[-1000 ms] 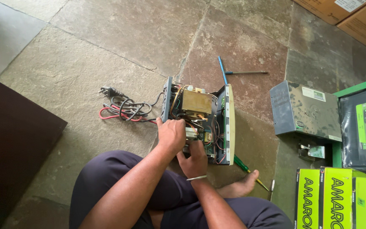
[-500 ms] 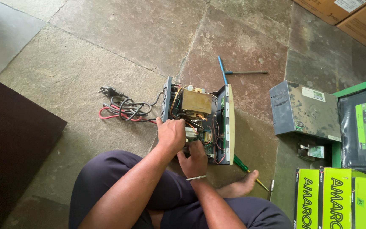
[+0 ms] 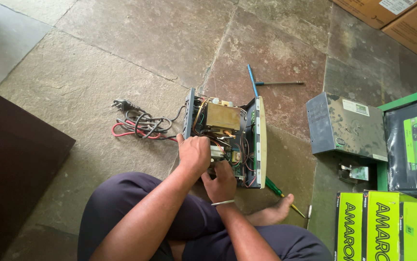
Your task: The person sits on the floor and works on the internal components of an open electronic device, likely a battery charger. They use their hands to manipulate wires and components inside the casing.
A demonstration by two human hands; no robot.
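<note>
Fingertips of both hands were hidden among the parts inside the open unit (image 3: 225, 137), so what they touched could not be made out, nor whether either hand gripped anything. The left hand (image 3: 194, 153) lay knuckles up over the near left corner of the unit, fingers curled down into the wiring, forearm reaching up from the lower left. The right hand (image 3: 222, 182) sat just nearer and to the right, almost touching the left, fingers bent forward into the circuit board area; a thin bangle (image 3: 223, 203) circled its wrist. The unit stood on the stone floor (image 3: 121, 58) mid-scene, cover off, a brown transformer (image 3: 223, 117) in its far half and a pale front panel (image 3: 262, 140) along its right side. Small parts under the hands were too crowded to tell apart. A tangle of black and red cables (image 3: 141, 126) with a plug trailed off to its left. A blue T-handled tool (image 3: 259, 83) lay just beyond it. A green-handled screwdriver (image 3: 278, 192) lay near the right, partly behind a bare foot (image 3: 273, 212). A grey metal cover (image 3: 346, 126) lay further right, well apart. Yellow-green boxes (image 3: 387, 224) were cut off at the near right edge, cartons (image 3: 401, 19) at the far right corner. The person sat cross-legged in dark trousers (image 3: 136, 217), cut off at the near edge.
</note>
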